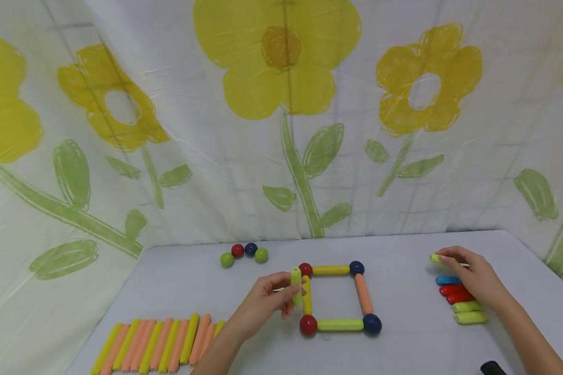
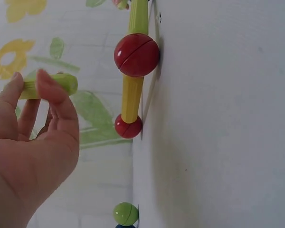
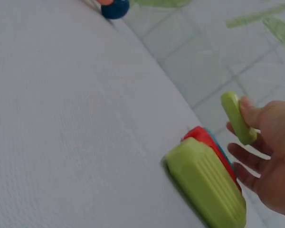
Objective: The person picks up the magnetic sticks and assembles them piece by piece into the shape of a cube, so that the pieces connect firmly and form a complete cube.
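Note:
My left hand [image 1: 265,299] pinches a light green stick [image 1: 296,286] upright between thumb and fingers, over the left side of a square frame. That frame has red balls [image 1: 308,325] on its left corners and dark blue balls [image 1: 372,324] on its right ones. Two yellow sticks [image 1: 330,270], an orange stick [image 1: 363,294] and a light green stick [image 1: 340,325] form its sides. Above a row of short sticks at the right, my right hand [image 1: 474,273] holds another light green stick [image 3: 238,118] between thumb and fingers. Below it lie blue [image 1: 448,280], red [image 1: 457,293] and green sticks [image 1: 470,317].
Several yellow and orange sticks [image 1: 155,344] lie side by side at the front left. Two green balls, a red ball [image 1: 237,250] and a dark blue ball sit at the back left. A flowered curtain [image 1: 281,156] hangs behind the white table [image 1: 403,344]. A black object [image 1: 491,368] shows at the front edge.

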